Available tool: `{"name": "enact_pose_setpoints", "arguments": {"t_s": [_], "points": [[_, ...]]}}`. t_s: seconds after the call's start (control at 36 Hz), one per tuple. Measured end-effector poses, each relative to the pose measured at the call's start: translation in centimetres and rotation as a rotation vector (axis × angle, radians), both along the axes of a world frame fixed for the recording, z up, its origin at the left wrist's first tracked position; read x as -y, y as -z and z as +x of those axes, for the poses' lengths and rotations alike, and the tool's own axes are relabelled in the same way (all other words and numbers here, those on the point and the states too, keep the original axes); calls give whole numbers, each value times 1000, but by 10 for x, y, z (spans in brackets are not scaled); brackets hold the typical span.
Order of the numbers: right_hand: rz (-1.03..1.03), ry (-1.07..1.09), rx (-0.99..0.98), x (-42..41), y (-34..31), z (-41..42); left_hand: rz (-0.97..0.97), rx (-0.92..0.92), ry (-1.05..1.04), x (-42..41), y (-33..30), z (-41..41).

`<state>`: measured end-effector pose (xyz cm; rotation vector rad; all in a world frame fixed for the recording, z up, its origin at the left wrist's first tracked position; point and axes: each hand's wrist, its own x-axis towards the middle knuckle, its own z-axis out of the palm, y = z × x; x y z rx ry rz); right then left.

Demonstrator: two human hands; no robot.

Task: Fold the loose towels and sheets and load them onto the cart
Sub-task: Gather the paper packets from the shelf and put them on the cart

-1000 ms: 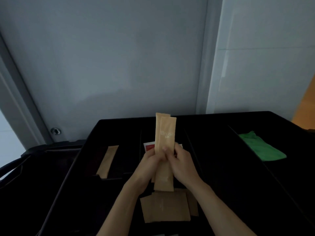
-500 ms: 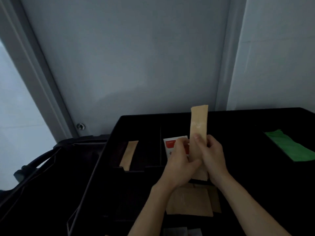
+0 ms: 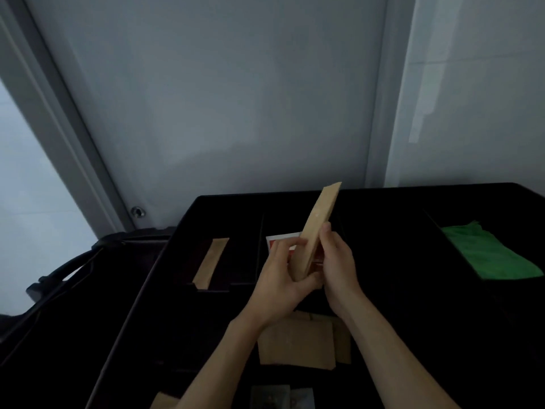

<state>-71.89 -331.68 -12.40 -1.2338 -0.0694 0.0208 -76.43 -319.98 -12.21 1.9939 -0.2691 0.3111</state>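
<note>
Squaring packets (image 3: 314, 231), pinched by left hand (image 3: 283, 278) and right hand (image 3: 336, 261); best aligned before slotting into tray (image 3: 383, 199).

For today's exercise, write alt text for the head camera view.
Both hands, left hand and right hand, hold a stack of tan paper packets tilted above a black compartmented tray. A green cloth lies at right.

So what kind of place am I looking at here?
Probably a hotel corridor or service area, at a housekeeping cart. A black divided tray holds tan paper packets, a green cloth lies in the right compartment, and both hands grip more tan packets before a plain pale wall.
</note>
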Motion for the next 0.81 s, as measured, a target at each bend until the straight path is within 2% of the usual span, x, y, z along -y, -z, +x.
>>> {"name": "enact_pose_setpoints", "arguments": {"t_s": [0.06, 0.11, 0.19, 0.31, 0.36, 0.42, 0.47, 0.58, 0.81], "points": [[82, -104, -27, -1, -2, -1, 4, -5, -58, -3, -1, -3], [132, -166, 28, -3, -4, -2, -9, 32, -130, -9, 0, -6], [22, -172, 121, -12, -5, -3, -76, 46, -165, -23, -1, -9], [-129, -93, 143, -30, -6, 4, -371, -87, -180, -48, -4, -10], [-128, -72, 111, -40, -8, 11, -546, -160, -134, -61, -5, -11], [-90, -118, 91, -51, -13, 20, -702, -214, -108, -76, -9, -12], [-92, -218, 80, -63, -16, 25, -765, -247, -122, -93, -14, -12], [-161, -327, 64, -92, -15, 34, -691, -269, -209, -121, -16, -7], [-303, -373, 4, -145, -14, 57, -264, -209, -457, -159, -5, 18]]}}
